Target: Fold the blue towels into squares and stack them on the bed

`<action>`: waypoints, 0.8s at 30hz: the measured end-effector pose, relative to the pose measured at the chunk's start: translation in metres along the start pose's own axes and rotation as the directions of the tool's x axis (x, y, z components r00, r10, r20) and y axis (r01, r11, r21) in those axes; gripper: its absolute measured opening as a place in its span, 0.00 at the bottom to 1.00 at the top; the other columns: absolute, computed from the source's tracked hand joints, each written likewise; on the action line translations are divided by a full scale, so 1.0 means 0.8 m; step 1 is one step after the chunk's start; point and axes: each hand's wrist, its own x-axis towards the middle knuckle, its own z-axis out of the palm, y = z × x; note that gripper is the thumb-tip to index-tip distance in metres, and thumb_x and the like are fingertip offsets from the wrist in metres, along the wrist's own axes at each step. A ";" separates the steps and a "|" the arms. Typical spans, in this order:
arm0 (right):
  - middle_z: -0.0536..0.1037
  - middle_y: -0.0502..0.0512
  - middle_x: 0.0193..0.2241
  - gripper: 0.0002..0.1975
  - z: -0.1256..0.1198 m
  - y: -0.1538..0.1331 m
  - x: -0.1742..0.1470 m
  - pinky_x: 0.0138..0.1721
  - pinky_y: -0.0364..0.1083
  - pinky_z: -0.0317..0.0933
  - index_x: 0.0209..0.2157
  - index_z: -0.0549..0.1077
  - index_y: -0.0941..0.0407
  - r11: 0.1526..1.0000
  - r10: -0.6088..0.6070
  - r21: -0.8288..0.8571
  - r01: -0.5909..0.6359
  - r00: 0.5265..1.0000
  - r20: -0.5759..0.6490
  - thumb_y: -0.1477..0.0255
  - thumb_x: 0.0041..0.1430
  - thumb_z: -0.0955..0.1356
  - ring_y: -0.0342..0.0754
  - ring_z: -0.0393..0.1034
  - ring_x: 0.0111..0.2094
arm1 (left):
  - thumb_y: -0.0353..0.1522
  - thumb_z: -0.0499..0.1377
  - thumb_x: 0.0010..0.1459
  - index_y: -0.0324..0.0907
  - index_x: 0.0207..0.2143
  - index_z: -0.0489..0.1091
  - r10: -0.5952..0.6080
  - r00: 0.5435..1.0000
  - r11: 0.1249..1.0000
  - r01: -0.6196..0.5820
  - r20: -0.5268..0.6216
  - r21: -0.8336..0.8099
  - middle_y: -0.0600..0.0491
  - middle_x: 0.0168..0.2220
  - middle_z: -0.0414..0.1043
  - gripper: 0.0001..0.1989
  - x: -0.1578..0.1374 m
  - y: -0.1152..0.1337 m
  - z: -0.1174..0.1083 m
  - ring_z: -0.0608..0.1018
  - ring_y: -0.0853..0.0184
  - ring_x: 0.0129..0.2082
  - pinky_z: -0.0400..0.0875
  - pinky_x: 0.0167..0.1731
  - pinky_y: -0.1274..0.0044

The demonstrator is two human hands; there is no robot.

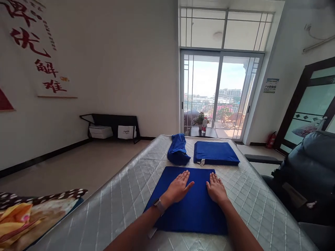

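Now, left hand (179,187): we lay it flat, thumb spread, on the blue cloth (195,214)
Right hand (216,187): flat too, near the cloth's far-right corner
Blue cloth: on the quilted cover (125,195), nearer us than the folded stack (216,151)
Smoothing: our likely step; next calls for even pressure

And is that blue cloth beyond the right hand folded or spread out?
Folded: the blue cloth beyond the right hand lies as a neat rectangle, its near edge visibly thick.
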 end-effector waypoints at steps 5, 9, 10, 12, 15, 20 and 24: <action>0.42 0.60 0.72 0.34 0.000 0.004 -0.005 0.70 0.52 0.31 0.71 0.45 0.66 0.998 -0.048 -0.043 0.047 0.999 -0.007 0.64 0.69 0.49 0.50 0.32 0.72 | 0.50 0.34 0.71 0.36 0.69 0.52 0.125 0.992 0.991 -0.124 0.009 -0.060 0.43 0.70 0.53 0.36 0.040 0.114 0.023 0.53 0.61 0.71 0.50 0.68 0.65; 0.41 0.58 0.72 0.33 -0.002 0.005 -0.008 0.69 0.52 0.30 0.71 0.45 0.64 0.997 -0.065 -0.048 0.065 0.998 0.004 0.65 0.68 0.49 0.50 0.31 0.72 | 0.50 0.30 0.70 0.34 0.69 0.52 0.053 0.995 0.992 -0.043 0.081 -0.121 0.42 0.70 0.53 0.38 0.060 0.134 0.025 0.54 0.60 0.70 0.49 0.68 0.65; 0.41 0.58 0.72 0.33 -0.003 0.004 -0.008 0.69 0.51 0.30 0.71 0.45 0.64 0.998 -0.057 -0.037 0.057 0.998 0.005 0.64 0.69 0.49 0.50 0.31 0.72 | 0.50 0.30 0.70 0.35 0.69 0.52 0.037 0.995 0.992 -0.025 0.093 -0.123 0.42 0.70 0.52 0.38 0.058 0.129 0.024 0.53 0.60 0.71 0.49 0.68 0.65; 0.42 0.60 0.72 0.34 -0.005 0.002 -0.007 0.70 0.52 0.31 0.71 0.45 0.66 0.999 -0.037 -0.013 0.037 0.999 0.005 0.62 0.69 0.48 0.50 0.32 0.72 | 0.51 0.30 0.69 0.36 0.70 0.52 -0.004 0.994 0.994 0.016 0.111 -0.109 0.43 0.71 0.50 0.39 0.046 0.109 0.021 0.53 0.60 0.71 0.48 0.68 0.64; 0.42 0.59 0.72 0.35 -0.006 -0.001 -0.006 0.70 0.51 0.30 0.71 0.44 0.65 1.000 -0.010 0.012 0.010 1.000 0.000 0.61 0.69 0.48 0.49 0.32 0.72 | 0.55 0.31 0.68 0.36 0.70 0.52 -0.079 0.987 0.993 0.090 0.140 -0.075 0.44 0.71 0.48 0.41 0.015 0.065 0.009 0.51 0.59 0.71 0.46 0.68 0.64; 0.42 0.57 0.72 0.35 -0.002 0.000 -0.004 0.70 0.51 0.29 0.71 0.44 0.64 1.000 0.002 0.009 -0.002 1.000 -0.003 0.60 0.69 0.48 0.48 0.32 0.72 | 0.58 0.32 0.66 0.32 0.70 0.50 -0.263 0.950 0.963 0.269 0.166 -0.019 0.42 0.71 0.45 0.45 -0.049 -0.021 -0.022 0.50 0.58 0.71 0.44 0.68 0.64; 0.42 0.57 0.72 0.34 0.001 0.002 -0.002 0.70 0.51 0.30 0.71 0.44 0.64 1.000 0.002 -0.024 -0.003 1.000 -0.017 0.61 0.69 0.48 0.48 0.33 0.72 | 0.58 0.32 0.66 0.28 0.70 0.48 -0.365 0.921 0.930 0.369 0.133 -0.002 0.39 0.72 0.42 0.48 -0.086 -0.064 -0.034 0.49 0.57 0.72 0.43 0.69 0.64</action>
